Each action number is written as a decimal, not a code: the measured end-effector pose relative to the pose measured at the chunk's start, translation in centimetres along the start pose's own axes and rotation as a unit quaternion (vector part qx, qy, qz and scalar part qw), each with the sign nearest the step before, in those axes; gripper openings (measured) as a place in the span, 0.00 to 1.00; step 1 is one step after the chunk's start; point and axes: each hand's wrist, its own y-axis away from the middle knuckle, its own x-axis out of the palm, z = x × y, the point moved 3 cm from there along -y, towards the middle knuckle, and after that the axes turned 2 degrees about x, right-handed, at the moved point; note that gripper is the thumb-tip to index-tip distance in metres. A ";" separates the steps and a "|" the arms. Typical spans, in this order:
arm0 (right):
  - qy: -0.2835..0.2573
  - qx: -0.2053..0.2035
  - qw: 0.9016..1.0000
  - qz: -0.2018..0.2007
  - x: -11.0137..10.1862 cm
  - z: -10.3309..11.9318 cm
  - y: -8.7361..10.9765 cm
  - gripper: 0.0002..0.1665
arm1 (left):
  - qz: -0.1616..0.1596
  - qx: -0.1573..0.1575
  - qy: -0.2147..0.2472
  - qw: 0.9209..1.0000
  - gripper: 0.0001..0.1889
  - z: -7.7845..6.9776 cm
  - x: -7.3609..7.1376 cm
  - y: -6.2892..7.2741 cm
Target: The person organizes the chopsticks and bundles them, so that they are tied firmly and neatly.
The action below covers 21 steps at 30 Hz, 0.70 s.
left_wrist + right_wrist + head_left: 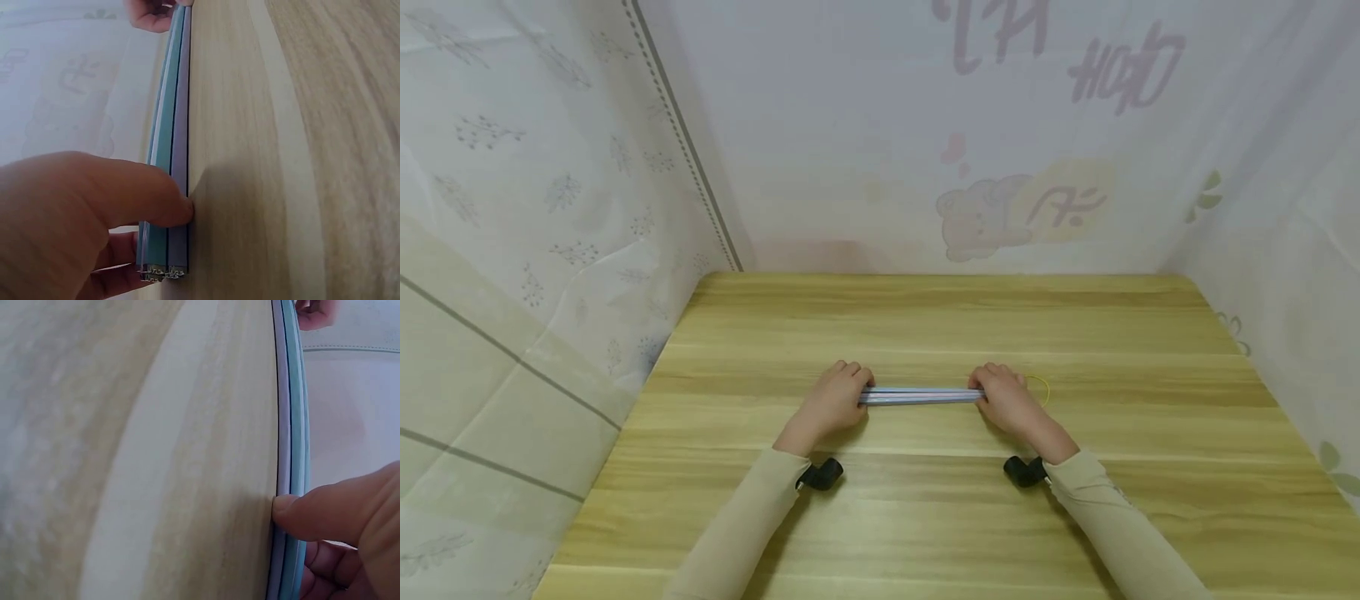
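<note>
A slim, layered bundle of long teal and lilac strips point(921, 397) lies crosswise in front of me, a hand at each end. My left hand point(835, 400) grips the left end, thumb on the near side and fingers behind. Small twisted bits of silvery metal point(164, 273) show at that end in the left wrist view. At the other end my right hand point(1006, 402) pinches the strips point(284, 425) in the same way, its thumb pressed across their near side. A thin yellow loop point(1039, 380) sticks out beyond the right hand, partly hidden by it.
Beneath both hands spreads a wood-grain table point(917, 517). Printed pale curtains point(850, 125) hang behind it and along both sides. A black wrist-worn camera piece point(822, 474) juts from the left sleeve, another point(1024, 472) from the right.
</note>
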 end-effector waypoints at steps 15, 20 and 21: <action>0.010 0.010 1.000 0.000 -0.1 0.0 0.2 0.06 | 0.000 -0.007 -0.007 1.000 0.12 -0.2 0.6 -0.1; 0.018 0.015 1.000 0.014 -0.1 0.1 -0.1 0.06 | 0.003 -0.006 -0.008 1.000 0.13 -0.3 0.5 -0.2; 0.022 0.015 1.000 0.017 -0.1 0.1 -0.1 0.06 | 0.006 -0.007 -0.009 1.000 0.14 -0.4 0.5 -0.2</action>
